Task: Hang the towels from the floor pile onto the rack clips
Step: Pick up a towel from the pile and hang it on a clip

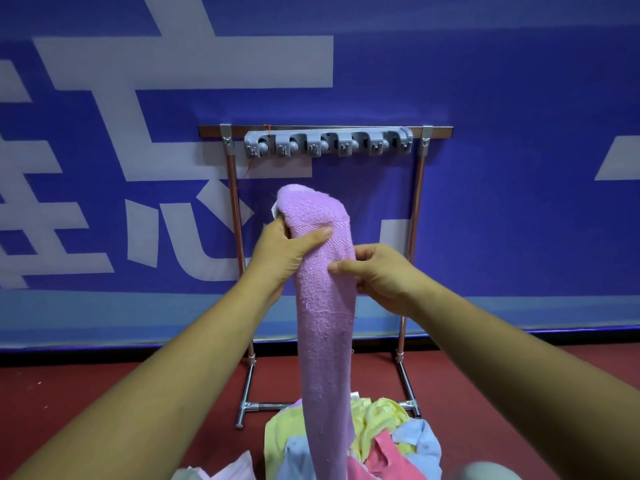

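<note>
A purple towel (323, 327) hangs lengthwise in front of me, its top end bunched below the rack. My left hand (287, 252) grips the towel near its top, thumb across the front. A little lower, my right hand (379, 273) pinches the towel's right edge. The grey clip strip (327, 143) with several empty clips is fixed to the top bar of the metal rack (414, 216), above and behind the towel. The floor pile (388, 434) of yellow, blue and pink towels lies at the rack's foot, partly hidden by the purple towel.
A blue banner wall (519, 168) with white characters stands right behind the rack. The floor (104, 393) is dark red. The rack's base bars (247, 393) extend forward on both sides of the pile.
</note>
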Tool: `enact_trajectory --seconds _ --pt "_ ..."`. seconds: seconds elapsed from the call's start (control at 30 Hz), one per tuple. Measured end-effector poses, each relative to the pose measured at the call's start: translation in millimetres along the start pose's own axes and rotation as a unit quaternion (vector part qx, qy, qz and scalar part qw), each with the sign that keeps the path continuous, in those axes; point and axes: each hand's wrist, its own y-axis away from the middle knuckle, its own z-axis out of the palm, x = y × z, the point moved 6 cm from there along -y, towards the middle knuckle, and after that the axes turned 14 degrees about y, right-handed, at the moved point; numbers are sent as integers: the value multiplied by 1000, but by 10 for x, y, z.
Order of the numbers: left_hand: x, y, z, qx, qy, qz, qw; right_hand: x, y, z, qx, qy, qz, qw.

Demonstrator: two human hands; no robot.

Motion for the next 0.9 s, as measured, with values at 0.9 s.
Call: enact_trajectory --seconds 0.9 --pt "-372 188 -134 4 65 -46 997 361 31 35 20 -39 1 999"
